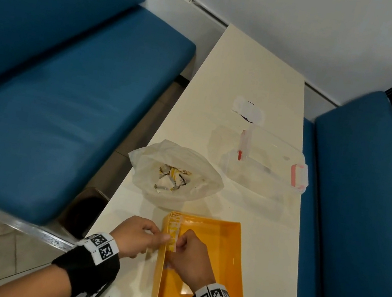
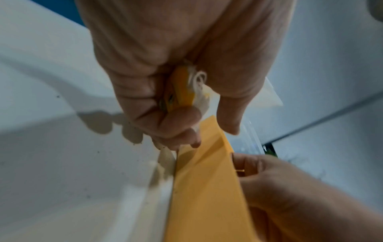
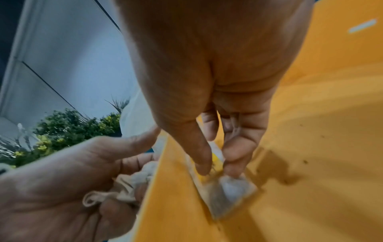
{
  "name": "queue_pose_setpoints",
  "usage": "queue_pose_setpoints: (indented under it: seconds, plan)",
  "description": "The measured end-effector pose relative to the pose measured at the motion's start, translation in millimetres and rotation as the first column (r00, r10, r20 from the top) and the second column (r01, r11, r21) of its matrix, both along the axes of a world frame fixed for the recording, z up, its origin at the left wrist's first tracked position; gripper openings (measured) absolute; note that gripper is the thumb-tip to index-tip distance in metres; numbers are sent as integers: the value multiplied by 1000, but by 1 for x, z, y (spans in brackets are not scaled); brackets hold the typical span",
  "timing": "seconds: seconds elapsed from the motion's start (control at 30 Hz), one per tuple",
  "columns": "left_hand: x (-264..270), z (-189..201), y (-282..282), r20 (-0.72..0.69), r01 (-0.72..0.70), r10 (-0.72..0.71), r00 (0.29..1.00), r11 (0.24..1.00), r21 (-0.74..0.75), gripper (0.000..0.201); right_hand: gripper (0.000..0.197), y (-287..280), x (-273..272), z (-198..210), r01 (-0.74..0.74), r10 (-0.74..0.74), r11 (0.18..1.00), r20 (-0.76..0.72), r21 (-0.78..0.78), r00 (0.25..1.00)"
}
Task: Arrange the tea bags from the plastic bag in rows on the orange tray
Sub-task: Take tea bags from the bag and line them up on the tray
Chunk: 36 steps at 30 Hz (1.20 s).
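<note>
An orange tray (image 1: 217, 263) lies at the near end of the white table. A short row of yellow-and-white tea bags (image 1: 174, 229) stands along its left wall. My right hand (image 1: 177, 245) is inside the tray and pinches one tea bag (image 3: 232, 191) between thumb and fingers (image 3: 234, 157), low against that wall (image 3: 172, 188). My left hand (image 1: 161, 238) sits just outside the wall, its fingers curled round a bunch of tea bags (image 2: 192, 91). The plastic bag (image 1: 150, 164) lies open behind the tray with several tea bags (image 1: 172, 175) inside.
A clear plastic box (image 1: 267, 163) with pink latches stands at the right behind the bag, and a white wrapper (image 1: 248, 110) lies farther back. Blue benches (image 1: 55, 99) flank the narrow table (image 1: 255, 67) on both sides.
</note>
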<state>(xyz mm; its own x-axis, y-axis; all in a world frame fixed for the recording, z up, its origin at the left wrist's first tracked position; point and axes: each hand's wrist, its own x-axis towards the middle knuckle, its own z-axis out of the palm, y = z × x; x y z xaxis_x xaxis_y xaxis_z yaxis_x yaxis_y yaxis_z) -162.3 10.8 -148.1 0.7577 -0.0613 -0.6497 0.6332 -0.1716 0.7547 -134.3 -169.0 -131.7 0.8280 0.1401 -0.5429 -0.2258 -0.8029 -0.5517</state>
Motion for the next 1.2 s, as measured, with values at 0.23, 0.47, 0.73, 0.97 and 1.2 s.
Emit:
queue_pose_setpoints:
  seconds: [0.23, 0.47, 0.73, 0.97, 1.2]
  plan:
    - [7, 18, 18, -406, -488, 301, 863, 704, -516, 34, 22, 14, 8, 46, -340, 256, 927, 395, 158, 882]
    - [14, 15, 19, -459, -577, 357, 813, 594, -561, 42, 25, 34, 1, 48, -555, 473, 826, 410, 102, 780]
    - [14, 22, 18, -404, -539, 358, 842, 593, -598, 38, 12, 40, 4, 44, -510, 416, 847, 410, 150, 812]
    - [11, 14, 25, -304, -542, 450, 840, 670, -507, 22, 13, 19, 28, 74, -219, 161, 932, 212, 289, 964]
    - [7, 28, 25, 127, -160, 225, 966, 906, -391, 26, 13, 0, 39, 82, -155, 142, 953, 71, 262, 987]
